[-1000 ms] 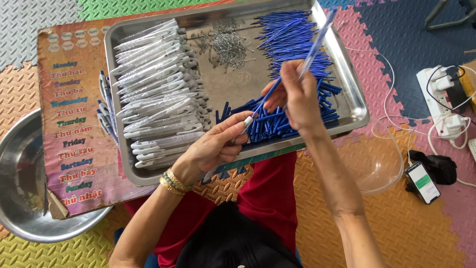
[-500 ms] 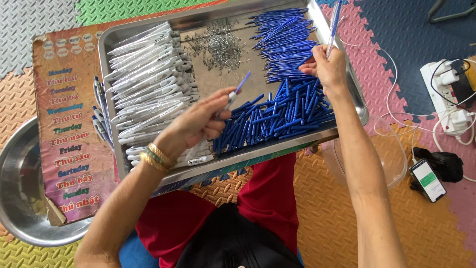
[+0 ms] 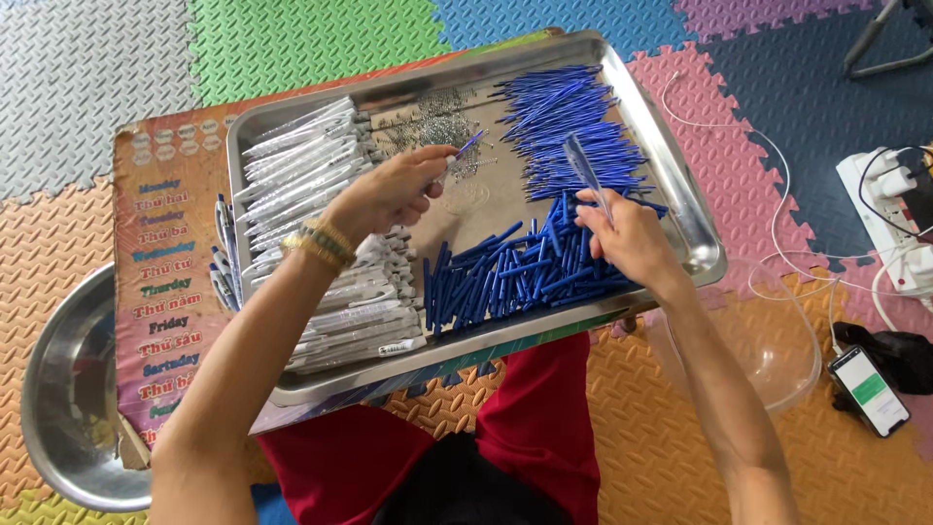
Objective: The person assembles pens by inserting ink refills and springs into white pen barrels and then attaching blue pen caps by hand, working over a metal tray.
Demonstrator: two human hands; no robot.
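Head view: your left hand (image 3: 389, 194) is over the middle of the steel tray (image 3: 695, 228), fingers pinched shut on a small blue pen part (image 3: 468, 146) whose tip pokes out toward the pile of tiny metal springs (image 3: 437, 126). Your right hand (image 3: 627, 238) is closed around a slim blue pen barrel (image 3: 583, 170), which stands tilted up out of the fist above the heap of short blue caps (image 3: 515, 277).

Handling call: both pieces look like light, stiff, smooth plastic. Likely slippery, so hold mid-length with fingertip pads, not at the very end. The springs look small enough to scatter or tangle; pick them singly.

Long blue refills (image 3: 569, 122) sit fanned at the tray's far right corner. Clear pen bodies (image 3: 311, 185) are stacked along the tray's left side, under your left wrist.

Tray sits on a low table with a printed weekday chart (image 3: 165, 282). A steel bowl (image 3: 58, 389) is on the floor to the left and a clear plastic bowl (image 3: 777, 340) to the right; phone (image 3: 868, 389) and power strip (image 3: 899, 233) are further right, well apart from the tray.
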